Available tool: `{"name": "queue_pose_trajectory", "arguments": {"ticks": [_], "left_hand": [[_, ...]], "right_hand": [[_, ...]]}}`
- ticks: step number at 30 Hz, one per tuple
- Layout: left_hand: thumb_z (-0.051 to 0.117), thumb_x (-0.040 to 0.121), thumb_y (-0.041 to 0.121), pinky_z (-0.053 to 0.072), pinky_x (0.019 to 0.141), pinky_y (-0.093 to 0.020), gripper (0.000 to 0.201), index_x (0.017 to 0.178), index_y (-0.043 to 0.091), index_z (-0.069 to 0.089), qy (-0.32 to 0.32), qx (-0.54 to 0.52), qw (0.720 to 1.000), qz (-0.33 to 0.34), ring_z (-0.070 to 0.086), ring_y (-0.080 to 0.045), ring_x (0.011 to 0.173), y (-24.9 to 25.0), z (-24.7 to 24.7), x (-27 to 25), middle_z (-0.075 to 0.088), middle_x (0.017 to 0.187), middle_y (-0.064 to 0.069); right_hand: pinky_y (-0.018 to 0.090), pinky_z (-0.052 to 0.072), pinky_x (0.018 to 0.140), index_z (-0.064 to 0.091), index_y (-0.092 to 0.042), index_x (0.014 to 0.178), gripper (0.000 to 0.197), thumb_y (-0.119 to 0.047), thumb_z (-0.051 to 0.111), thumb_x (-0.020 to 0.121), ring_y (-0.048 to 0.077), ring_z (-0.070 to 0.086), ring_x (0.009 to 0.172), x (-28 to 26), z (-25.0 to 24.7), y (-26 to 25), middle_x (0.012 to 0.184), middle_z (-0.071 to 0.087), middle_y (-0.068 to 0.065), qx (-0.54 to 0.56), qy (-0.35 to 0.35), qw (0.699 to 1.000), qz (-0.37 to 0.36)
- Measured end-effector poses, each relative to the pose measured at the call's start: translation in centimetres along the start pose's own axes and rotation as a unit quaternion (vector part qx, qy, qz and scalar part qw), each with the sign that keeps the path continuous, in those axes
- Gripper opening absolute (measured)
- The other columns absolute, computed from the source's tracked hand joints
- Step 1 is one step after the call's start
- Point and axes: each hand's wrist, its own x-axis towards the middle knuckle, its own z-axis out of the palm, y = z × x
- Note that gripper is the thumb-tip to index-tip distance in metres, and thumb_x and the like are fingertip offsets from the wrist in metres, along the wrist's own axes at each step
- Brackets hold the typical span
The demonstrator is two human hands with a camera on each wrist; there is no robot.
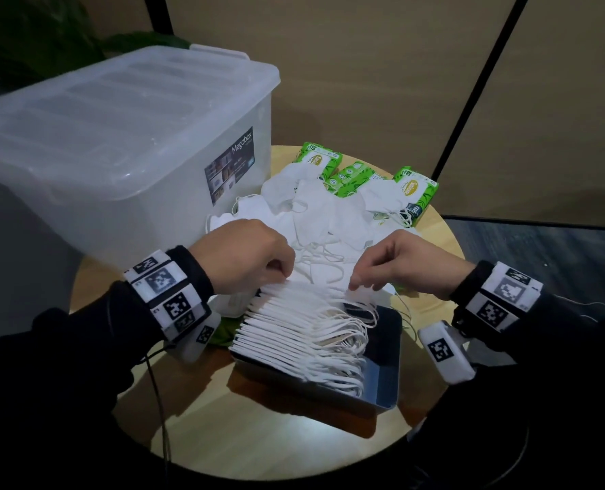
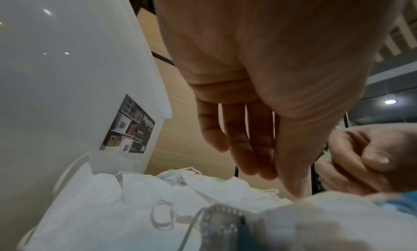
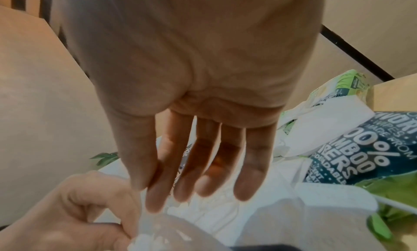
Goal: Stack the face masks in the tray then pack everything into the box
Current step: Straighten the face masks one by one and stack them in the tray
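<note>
A tall stack of white face masks (image 1: 294,337) fills the left part of a dark tray (image 1: 386,369) at the table's centre, ear loops trailing right. The top mask (image 1: 315,288) lies across the stack. My left hand (image 1: 280,277) pinches its left end and my right hand (image 1: 359,284) pinches its right end. A loose heap of masks (image 1: 326,210) lies just behind the tray, also seen in the wrist views (image 2: 135,201) (image 3: 259,219). The clear plastic box (image 1: 124,136) stands at the back left with its lid on.
Green packs of wipes (image 1: 416,192) lie behind and among the loose masks, close by in the right wrist view (image 3: 365,148). The round wooden table (image 1: 276,436) has its edge near me. A wall and dark partition frames stand behind.
</note>
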Motion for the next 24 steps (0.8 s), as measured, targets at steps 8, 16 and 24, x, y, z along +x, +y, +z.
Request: {"name": "queue_pose_trajectory", "arguments": {"ticks": [8,16,24], "left_hand": [[0.080,0.087,0.029,0.053,0.075,-0.031,0.008,0.095,0.032,0.080,-0.069,-0.046,0.997,-0.001,0.061,-0.004,0.077,0.1,0.7,0.1,0.074,0.090,0.015],[0.065,0.092,0.021,0.051,0.075,-0.032,0.016,0.098,0.025,0.080,-0.095,0.030,0.994,0.037,0.065,-0.019,0.087,1.8,0.4,0.4,0.074,0.094,0.006],[0.072,0.091,0.028,0.051,0.075,-0.026,0.012,0.099,0.032,0.080,0.013,-0.048,0.991,-0.123,0.064,-0.002,0.079,-2.9,-3.5,-0.6,0.069,0.079,0.016]], "right_hand": [[0.029,0.053,0.065,0.082,-0.009,0.092,0.005,-0.010,0.080,0.088,0.016,0.062,0.068,1.0,1.0,0.1,0.083,0.076,0.016,-0.011,-0.036,0.999,-0.013],[0.033,0.052,0.066,0.078,-0.017,0.075,0.011,-0.007,0.079,0.080,0.007,0.059,0.062,2.1,2.5,-0.1,0.074,0.075,0.006,-0.157,-0.112,0.981,-0.006],[0.031,0.048,0.060,0.074,0.000,0.089,0.004,-0.003,0.073,0.091,0.015,0.057,0.059,5.1,2.0,-0.8,0.071,0.067,0.012,0.006,0.036,0.999,-0.013]]}}
